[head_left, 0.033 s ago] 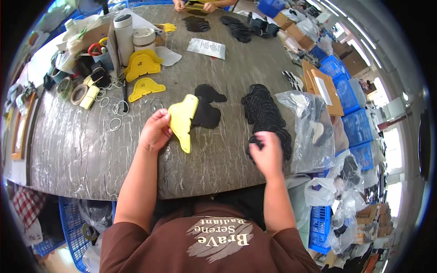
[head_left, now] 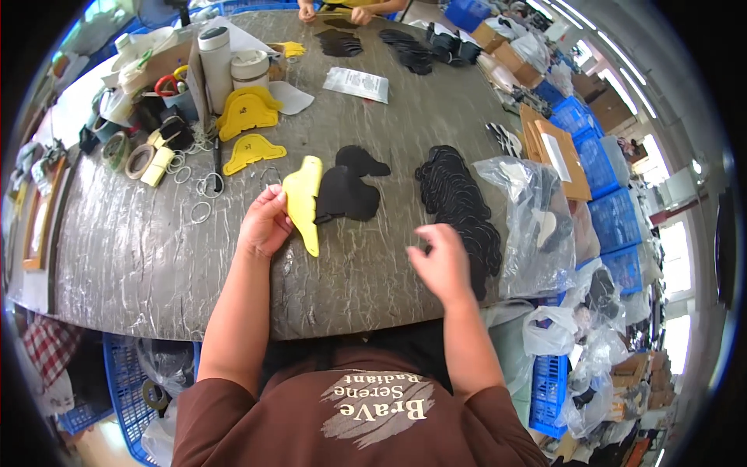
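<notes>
A yellow flat template [head_left: 302, 204] with a curved outline is pinched along its left edge by my left hand [head_left: 267, 222], held tilted over the table. Just right of it lie flat black cut pieces [head_left: 346, 193], partly overlapping. My right hand [head_left: 442, 261] is over the table at the left edge of a long pile of overlapping black pieces [head_left: 453, 187]. Its thumb and forefinger are apart, and nothing shows between them; the other fingers are bent and partly hidden. Beyond my left hand rest more yellow templates [head_left: 253, 152].
A white bottle [head_left: 215, 66], a jar [head_left: 249, 70], tape rolls [head_left: 140, 161] and scissors crowd the left. Clear plastic bags [head_left: 529, 226] and cardboard [head_left: 554, 152] line the right edge. Another person's hands [head_left: 362, 15] work at the far side, near black pieces [head_left: 340, 43].
My right hand has shifted left, off the lower part of the black pile. The yellow template has turned more upright and moved slightly left in my left hand.
</notes>
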Motion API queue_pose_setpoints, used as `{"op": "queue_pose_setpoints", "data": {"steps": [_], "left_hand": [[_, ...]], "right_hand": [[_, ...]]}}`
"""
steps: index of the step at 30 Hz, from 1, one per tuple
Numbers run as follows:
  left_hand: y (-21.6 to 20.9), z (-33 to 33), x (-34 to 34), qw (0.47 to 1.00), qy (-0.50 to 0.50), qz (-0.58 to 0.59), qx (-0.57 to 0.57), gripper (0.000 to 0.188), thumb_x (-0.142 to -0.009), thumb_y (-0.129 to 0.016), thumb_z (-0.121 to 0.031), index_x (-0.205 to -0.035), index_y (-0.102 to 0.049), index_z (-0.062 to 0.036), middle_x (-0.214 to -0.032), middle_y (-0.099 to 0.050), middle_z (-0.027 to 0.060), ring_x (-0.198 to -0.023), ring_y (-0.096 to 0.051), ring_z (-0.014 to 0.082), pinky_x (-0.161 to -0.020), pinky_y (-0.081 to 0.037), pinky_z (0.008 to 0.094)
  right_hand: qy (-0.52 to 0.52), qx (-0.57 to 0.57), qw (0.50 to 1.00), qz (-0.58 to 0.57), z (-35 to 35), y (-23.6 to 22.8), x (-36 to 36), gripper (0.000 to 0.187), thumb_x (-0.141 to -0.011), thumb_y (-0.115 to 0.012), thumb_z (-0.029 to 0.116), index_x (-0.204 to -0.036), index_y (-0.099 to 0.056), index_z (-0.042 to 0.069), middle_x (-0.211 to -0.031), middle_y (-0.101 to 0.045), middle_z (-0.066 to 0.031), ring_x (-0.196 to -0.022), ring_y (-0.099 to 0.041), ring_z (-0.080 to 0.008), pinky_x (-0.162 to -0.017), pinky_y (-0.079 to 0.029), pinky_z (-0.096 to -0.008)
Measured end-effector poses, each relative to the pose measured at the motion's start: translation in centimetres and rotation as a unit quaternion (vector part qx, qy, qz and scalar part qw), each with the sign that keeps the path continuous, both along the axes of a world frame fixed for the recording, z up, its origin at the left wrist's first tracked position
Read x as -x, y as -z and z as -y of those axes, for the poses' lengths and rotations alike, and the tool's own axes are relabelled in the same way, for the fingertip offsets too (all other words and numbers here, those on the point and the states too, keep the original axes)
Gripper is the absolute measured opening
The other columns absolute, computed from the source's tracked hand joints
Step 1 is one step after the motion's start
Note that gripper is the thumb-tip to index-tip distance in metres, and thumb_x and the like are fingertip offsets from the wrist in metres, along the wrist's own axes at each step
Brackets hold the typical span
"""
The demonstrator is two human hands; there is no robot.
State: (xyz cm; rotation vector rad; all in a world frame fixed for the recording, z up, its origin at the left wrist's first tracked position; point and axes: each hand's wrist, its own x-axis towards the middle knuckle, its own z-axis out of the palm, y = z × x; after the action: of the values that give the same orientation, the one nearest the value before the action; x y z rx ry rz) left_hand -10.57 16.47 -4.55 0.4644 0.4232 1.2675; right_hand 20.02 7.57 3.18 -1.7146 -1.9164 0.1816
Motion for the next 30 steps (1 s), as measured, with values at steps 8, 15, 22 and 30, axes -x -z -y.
{"op": "queue_pose_setpoints", "data": {"steps": [8, 15, 22, 30], "left_hand": [[1.0, 0.6, 0.3, 0.995, -0.081, 0.043, 0.029, 0.005, -0.096, -0.057, -0.015, -0.099, -0.056, -0.0117, -0.076, -0.056, -0.0011, -0.058, -0.045, 0.0106, -0.052, -0.038, 0.0261], [1.5, 2.8, 1.5, 0.994, -0.097, -0.038, 0.013, 0.008, -0.095, -0.058, -0.013, -0.102, -0.056, -0.0098, -0.086, -0.060, 0.0016, -0.066, -0.053, 0.0112, -0.059, -0.046, 0.0251], [-3.4, 5.9, -1.5, 0.811, -0.024, -0.583, -0.025, 0.015, -0.086, -0.067, -0.008, -0.098, -0.067, 0.0013, -0.083, -0.068, 0.0043, -0.075, -0.062, 0.0090, -0.068, -0.050, 0.0239], [-3.4, 8.2, -5.4, 0.629, -0.095, -0.733, -0.241, 0.025, -0.076, -0.075, -0.012, -0.095, -0.067, 0.0017, -0.100, -0.065, 0.0142, -0.094, -0.061, 0.0318, -0.083, -0.050, 0.0376]], "right_hand": [[-0.047, 0.019, 0.999, 0.015, -7.8, 4.6, 6.9, 0.040, -0.067, -0.082, 0.013, -0.102, -0.064, 0.005, -0.103, -0.057, -0.0116, -0.102, -0.057, -0.0319, -0.083, -0.051, -0.0420], [-0.086, 0.029, 0.996, -0.002, -4.7, 4.5, 4.8, 0.039, -0.066, -0.082, 0.012, -0.099, -0.063, 0.005, -0.103, -0.057, -0.0105, -0.103, -0.057, -0.0311, -0.081, -0.051, -0.0425], [-0.136, 0.158, 0.978, -0.021, 4.1, 3.2, 3.3, 0.050, -0.066, -0.083, 0.018, -0.109, -0.059, 0.006, -0.105, -0.056, -0.0095, -0.102, -0.056, -0.0306, -0.081, -0.050, -0.0419], [-0.123, 0.095, 0.987, -0.042, 4.4, 4.2, 3.1, 0.046, -0.067, -0.082, 0.017, -0.108, -0.061, 0.007, -0.097, -0.056, -0.0079, -0.094, -0.058, -0.0292, -0.076, -0.050, -0.0404]]}}
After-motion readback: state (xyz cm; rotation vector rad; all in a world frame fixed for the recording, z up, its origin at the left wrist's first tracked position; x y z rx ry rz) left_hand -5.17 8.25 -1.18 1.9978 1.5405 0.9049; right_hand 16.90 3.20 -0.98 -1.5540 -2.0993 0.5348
